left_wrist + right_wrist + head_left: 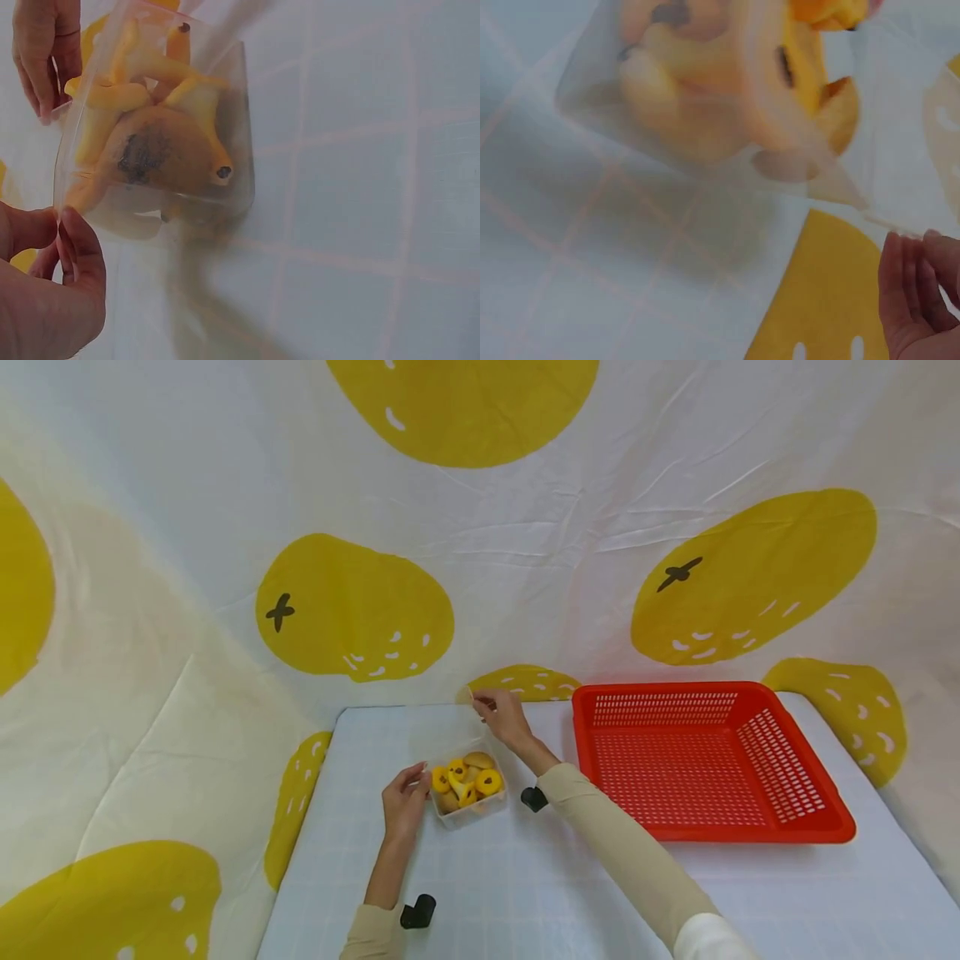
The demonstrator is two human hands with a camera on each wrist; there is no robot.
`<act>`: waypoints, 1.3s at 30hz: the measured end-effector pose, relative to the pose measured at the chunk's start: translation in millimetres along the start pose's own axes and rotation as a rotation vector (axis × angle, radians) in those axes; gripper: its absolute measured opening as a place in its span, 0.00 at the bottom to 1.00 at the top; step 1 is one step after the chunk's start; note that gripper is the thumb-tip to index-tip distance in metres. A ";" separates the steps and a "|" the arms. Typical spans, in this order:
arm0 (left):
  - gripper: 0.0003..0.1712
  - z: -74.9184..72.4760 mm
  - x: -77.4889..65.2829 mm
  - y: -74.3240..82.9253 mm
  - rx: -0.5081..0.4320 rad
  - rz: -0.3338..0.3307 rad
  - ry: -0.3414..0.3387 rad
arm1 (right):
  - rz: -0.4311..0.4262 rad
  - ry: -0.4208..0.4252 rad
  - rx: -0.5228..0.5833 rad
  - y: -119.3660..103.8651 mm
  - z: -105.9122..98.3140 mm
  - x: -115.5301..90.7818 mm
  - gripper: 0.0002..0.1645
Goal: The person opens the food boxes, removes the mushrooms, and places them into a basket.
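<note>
A clear plastic box point(471, 814) holds several yellow pieces point(488, 782) with dark marks and tan rounded pieces point(478, 761); their exact kind is unclear. At the box's left side, my left hand point(405, 797) pinches the rim between thumb and fingers, as the left wrist view shows. My right hand point(504, 720) is above the far side of the box. Its thumb and fingertips pinch the edge of a clear lid point(891, 223), which stands raised from the box. Much of the lid's outline is hard to make out because it is transparent.
A large red plastic basket point(712, 835) with mesh walls stands to the right, beyond my right forearm. The white gridded table point(495, 893) ends at the back against a cloth point(517, 585) printed with yellow fruit.
</note>
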State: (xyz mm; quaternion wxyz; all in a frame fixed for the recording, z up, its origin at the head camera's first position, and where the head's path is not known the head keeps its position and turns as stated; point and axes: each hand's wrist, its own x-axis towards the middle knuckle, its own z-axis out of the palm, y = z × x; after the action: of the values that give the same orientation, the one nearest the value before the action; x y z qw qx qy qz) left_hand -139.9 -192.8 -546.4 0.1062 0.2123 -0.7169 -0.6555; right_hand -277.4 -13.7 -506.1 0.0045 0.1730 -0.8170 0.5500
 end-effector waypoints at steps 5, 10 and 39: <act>0.17 1.1 0.1 -1.3 0.002 0.025 0.000 | 0.002 -0.001 -0.076 7.9 1.4 -6.0 0.04; 0.18 -0.9 -1.2 -2.3 0.004 0.026 0.001 | 0.005 -0.045 -0.056 4.7 0.8 -14.0 0.04; 0.19 -3.4 -6.4 8.6 -0.007 -0.003 -0.038 | -0.116 -0.548 -0.273 -19.1 26.9 -69.5 0.15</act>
State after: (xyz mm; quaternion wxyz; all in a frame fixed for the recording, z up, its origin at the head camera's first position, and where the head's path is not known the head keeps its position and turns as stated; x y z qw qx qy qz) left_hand -134.1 -192.6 -536.7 0.0921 0.2004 -0.7161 -0.6623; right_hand -201.7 -25.0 -513.3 -0.1614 0.3590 -0.8429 0.3669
